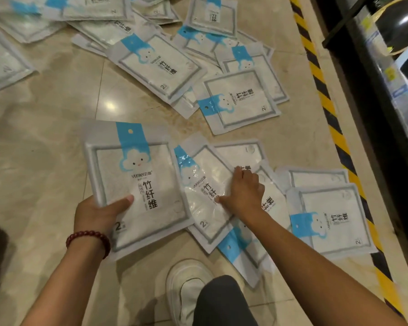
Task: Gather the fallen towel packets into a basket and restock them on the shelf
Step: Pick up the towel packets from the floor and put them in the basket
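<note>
One white shoe (186,285) stood on the tan tiled floor (45,137), well left of the yellow-and-black hazard tape (320,90). Just beyond the shoe, and farthest from the tape, the person's left hand (99,215) wore a red bead bracelet (90,238) at the wrist. It gripped a towel packet (137,189) by its lower corner, thumb pressed on the front, fingers wrapped out of sight behind, the blue cloud label upright. Nearer the tape, the right hand (244,191) pinched a second packet (205,191), fingers (245,175) curled over its edge and thumb on its glossy face. That packet lay tilted atop others on the floor. Between that hand and the tape a further packet (332,220) lay flat, its edge reaching the stripes. Farther off, many loose packets (160,64) overlapped across the tiles, all left of the tape. On the tape's other side rose a dark shelf (386,67), its goods blurred.
</note>
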{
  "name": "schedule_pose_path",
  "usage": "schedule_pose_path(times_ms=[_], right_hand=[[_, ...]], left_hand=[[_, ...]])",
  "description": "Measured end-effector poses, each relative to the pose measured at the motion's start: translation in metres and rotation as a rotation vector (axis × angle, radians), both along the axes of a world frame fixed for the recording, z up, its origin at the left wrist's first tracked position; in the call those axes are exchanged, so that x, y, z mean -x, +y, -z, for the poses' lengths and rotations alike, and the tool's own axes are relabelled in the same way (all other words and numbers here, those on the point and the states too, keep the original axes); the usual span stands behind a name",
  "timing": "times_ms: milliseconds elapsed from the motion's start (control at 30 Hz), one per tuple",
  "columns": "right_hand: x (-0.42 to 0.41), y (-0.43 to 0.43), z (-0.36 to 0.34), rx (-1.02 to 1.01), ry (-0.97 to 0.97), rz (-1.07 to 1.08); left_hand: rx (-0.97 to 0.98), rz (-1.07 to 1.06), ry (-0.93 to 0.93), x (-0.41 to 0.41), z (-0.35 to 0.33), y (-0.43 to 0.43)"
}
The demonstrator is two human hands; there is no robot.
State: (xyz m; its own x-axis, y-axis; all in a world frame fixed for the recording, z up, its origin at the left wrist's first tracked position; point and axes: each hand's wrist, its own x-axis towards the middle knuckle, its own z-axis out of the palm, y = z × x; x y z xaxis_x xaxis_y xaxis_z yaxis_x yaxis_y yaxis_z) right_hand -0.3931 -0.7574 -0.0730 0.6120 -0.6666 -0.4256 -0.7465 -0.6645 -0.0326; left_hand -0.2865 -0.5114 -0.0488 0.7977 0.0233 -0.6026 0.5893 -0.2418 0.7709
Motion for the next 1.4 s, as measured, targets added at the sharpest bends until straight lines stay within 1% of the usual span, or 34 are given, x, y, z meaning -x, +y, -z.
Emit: schedule_pose_path(times_ms=[33, 100, 300, 400, 467, 500, 600, 700, 767, 833, 867, 933, 967, 1000, 1067, 1133, 1200, 1267, 1333, 1400], right_hand=[[0.001, 0.003, 0.001, 0.028, -0.022, -0.012], [0.002, 0.004, -0.005, 0.036, -0.144, 0.001], [0.002, 0.006, -0.046, 0.023, -0.682, 0.07], [-0.001, 0.017, -0.063, -0.114, -0.928, 0.16], [-0.003, 0.03, -0.067, -0.268, -1.018, 0.253], [-0.004, 0.04, -0.066, -0.35, -1.014, 0.286], [-0.002, 0.073, -0.058, -0.524, -0.917, 0.326], [0.004, 0.106, -0.051, -0.692, -0.853, 0.319], [0.01, 0.114, -0.045, -0.728, -0.794, 0.214], [0.015, 0.106, -0.038, -0.739, -0.742, 0.212], [0.018, 0.098, -0.035, -0.71, -0.72, 0.269], [0.031, 0.076, -0.026, -0.586, -0.681, 0.406], [0.041, 0.064, -0.02, -0.492, -0.647, 0.415], [0.052, 0.052, -0.016, -0.383, -0.588, 0.372], [0.073, 0.029, -0.006, -0.161, -0.419, 0.174], [0.083, 0.007, 0.0, -0.004, -0.228, -0.079], [0.079, -0.01, 0.001, 0.031, -0.06, -0.269], [0.069, -0.02, -0.001, 0.036, 0.05, -0.425], [0.059, -0.022, 0.0, 0.093, 0.123, -0.562], [0.05, -0.023, 0.0, 0.194, 0.137, -0.614]], left_hand=[[-0.018, 0.005, 0.005, 0.001, 0.001, 0.004], [-0.028, 0.008, 0.026, 0.002, 0.0, 0.008], [-0.058, 0.002, -0.021, -0.003, -0.009, 0.017], [-0.042, 0.008, -0.035, -0.001, -0.01, 0.024], [-0.022, 0.014, -0.029, 0.003, -0.012, 0.027], [0.002, -0.004, -0.016, 0.005, -0.014, 0.028], [0.106, -0.071, 0.059, 0.012, -0.026, 0.025], [0.174, -0.044, 0.123, 0.016, -0.036, 0.021], [0.126, 0.0, 0.1, 0.017, -0.038, 0.018], [0.079, 0.026, 0.044, 0.019, -0.036, 0.012], [0.085, 0.023, 0.019, 0.02, -0.035, 0.009], [0.079, 0.01, -0.023, 0.023, -0.034, 0.003], [0.069, 0.009, -0.038, 0.024, -0.033, 0.0], [0.06, 0.01, -0.047, 0.025, -0.031, -0.001], [0.033, 0.01, -0.053, 0.025, -0.028, -0.003], [0.022, 0.012, -0.054, 0.025, -0.024, -0.005], [0.021, 0.026, -0.047, 0.025, -0.019, -0.008], [0.019, 0.042, -0.043, 0.025, -0.015, -0.01], [0.02, 0.051, -0.048, 0.025, -0.013, -0.012], [0.029, 0.053, -0.061, 0.025, -0.012, -0.013]])
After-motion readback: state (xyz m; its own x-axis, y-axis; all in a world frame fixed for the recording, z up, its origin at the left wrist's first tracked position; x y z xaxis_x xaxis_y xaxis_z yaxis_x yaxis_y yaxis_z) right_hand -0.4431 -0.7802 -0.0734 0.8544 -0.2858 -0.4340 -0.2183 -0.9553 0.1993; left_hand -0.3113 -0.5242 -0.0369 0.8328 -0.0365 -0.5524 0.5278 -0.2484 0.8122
